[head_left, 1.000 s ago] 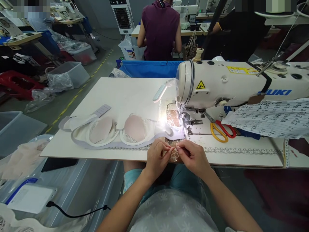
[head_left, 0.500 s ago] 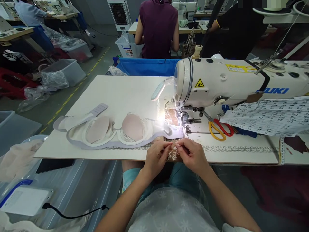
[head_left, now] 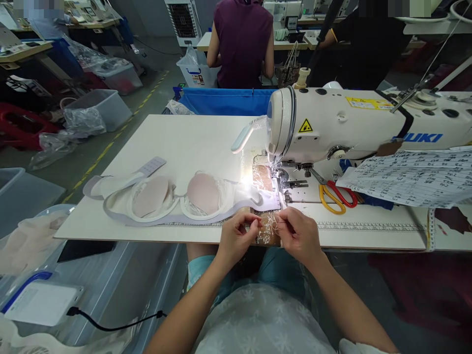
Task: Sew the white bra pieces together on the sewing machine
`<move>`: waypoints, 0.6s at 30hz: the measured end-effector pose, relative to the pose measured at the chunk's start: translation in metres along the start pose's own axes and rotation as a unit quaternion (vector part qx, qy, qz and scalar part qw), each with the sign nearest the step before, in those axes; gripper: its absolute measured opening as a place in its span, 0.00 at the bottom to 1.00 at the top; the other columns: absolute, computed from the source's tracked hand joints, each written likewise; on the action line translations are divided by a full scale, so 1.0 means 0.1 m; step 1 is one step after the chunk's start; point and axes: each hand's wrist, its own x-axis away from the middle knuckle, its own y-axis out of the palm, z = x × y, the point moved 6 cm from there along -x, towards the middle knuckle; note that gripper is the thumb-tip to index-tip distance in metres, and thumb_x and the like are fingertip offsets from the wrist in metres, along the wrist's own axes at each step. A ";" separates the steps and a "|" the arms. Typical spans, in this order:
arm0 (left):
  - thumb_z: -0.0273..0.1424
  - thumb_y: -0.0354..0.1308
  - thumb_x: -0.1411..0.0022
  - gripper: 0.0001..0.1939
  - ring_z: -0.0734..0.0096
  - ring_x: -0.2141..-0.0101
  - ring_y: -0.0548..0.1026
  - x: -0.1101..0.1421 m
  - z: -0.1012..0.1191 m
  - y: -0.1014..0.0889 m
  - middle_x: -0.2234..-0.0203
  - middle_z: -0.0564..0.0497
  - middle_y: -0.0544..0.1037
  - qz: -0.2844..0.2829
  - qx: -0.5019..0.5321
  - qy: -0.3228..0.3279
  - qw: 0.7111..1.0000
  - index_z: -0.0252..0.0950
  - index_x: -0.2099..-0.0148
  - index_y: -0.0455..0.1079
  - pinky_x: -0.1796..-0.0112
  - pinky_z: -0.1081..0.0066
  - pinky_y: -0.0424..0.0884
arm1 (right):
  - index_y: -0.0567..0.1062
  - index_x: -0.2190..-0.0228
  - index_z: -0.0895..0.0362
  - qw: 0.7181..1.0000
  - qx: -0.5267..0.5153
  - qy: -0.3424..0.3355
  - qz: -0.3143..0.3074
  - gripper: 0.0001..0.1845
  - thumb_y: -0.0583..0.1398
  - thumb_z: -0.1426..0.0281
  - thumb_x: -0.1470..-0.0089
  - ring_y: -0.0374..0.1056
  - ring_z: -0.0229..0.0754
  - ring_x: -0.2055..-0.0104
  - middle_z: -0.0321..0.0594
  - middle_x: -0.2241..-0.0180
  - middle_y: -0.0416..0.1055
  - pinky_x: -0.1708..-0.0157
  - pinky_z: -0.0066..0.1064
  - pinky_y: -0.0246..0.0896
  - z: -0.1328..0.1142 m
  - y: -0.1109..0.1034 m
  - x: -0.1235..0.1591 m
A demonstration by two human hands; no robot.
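Probably light, soft, pliable: white-lavender, beige-cupped fabric bra (head_left: 183, 209); best held by lower band (head_left: 173, 220). Left hand (head_left: 236, 233), right hand (head_left: 300, 237): fingertips pinched; whether gripping anything, cannot tell.

The white bra (head_left: 184, 212) has pinkish cups (head_left: 202, 193), the scissors (head_left: 322, 180) yellow-and-red handles (head_left: 331, 184).

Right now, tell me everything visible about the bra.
The bra looks like soft fabric: white cups with pinkish pads, lavender edging and a pale end strip with small marks. It lies on the table, one end lit, beside the sewing machine. The left hand is close; contact is unclear.
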 end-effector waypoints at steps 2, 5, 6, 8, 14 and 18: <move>0.30 0.55 0.41 0.08 0.75 0.77 0.70 0.00 -0.01 0.00 0.73 0.50 0.78 -0.001 0.015 -0.017 1.000 0.34 0.66 0.74 0.76 0.75 0.63 | 0.65 0.73 0.55 1.000 0.010 -0.007 0.011 0.07 0.53 0.77 0.44 0.60 0.33 0.77 0.32 0.77 0.64 0.76 0.24 0.53 0.00 -0.02 0.00; 0.31 0.55 0.41 0.08 0.75 0.77 0.70 -0.01 -0.01 0.00 0.74 0.49 0.78 0.002 0.024 -0.029 0.999 0.34 0.67 0.73 0.76 0.75 0.63 | 0.65 0.73 0.55 0.999 0.016 -0.016 0.023 0.08 0.53 0.77 0.43 0.58 0.33 0.78 0.32 0.78 0.63 0.77 0.25 0.52 0.00 -0.04 0.00; 0.31 0.55 0.41 0.08 0.75 0.77 0.70 -0.01 -0.01 0.00 0.74 0.49 0.78 0.005 0.026 -0.031 0.999 0.33 0.67 0.73 0.76 0.75 0.64 | 0.65 0.73 0.55 0.999 0.017 -0.016 0.023 0.08 0.53 0.77 0.43 0.58 0.33 0.78 0.32 0.78 0.63 0.77 0.25 0.52 -0.01 -0.04 0.00; 0.31 0.55 0.41 0.08 0.74 0.76 0.71 -0.02 -0.02 0.00 0.74 0.50 0.77 0.010 0.032 -0.036 0.999 0.33 0.67 0.73 0.75 0.75 0.65 | 0.64 0.73 0.54 1.000 0.017 -0.012 0.022 0.08 0.53 0.76 0.43 0.58 0.33 0.78 0.32 0.78 0.63 0.77 0.25 0.52 -0.01 -0.04 0.00; 0.34 0.58 0.43 0.09 0.72 0.73 0.72 -0.01 -0.04 -0.01 0.75 0.50 0.77 0.004 0.105 -0.071 0.992 0.33 0.67 0.73 0.70 0.73 0.67 | 0.65 0.74 0.54 1.000 0.027 0.012 0.006 0.08 0.53 0.75 0.43 0.59 0.35 0.77 0.33 0.78 0.64 0.76 0.26 0.53 0.03 -0.02 0.00; 0.39 0.64 0.47 0.14 0.77 0.78 0.69 0.03 -0.08 0.09 0.77 0.50 0.76 -0.107 0.247 -0.189 0.944 0.32 0.69 0.73 0.75 0.76 0.65 | 0.65 0.74 0.54 0.999 0.021 0.034 0.013 0.08 0.53 0.75 0.43 0.60 0.34 0.77 0.33 0.77 0.65 0.76 0.26 0.54 0.11 0.00 -0.02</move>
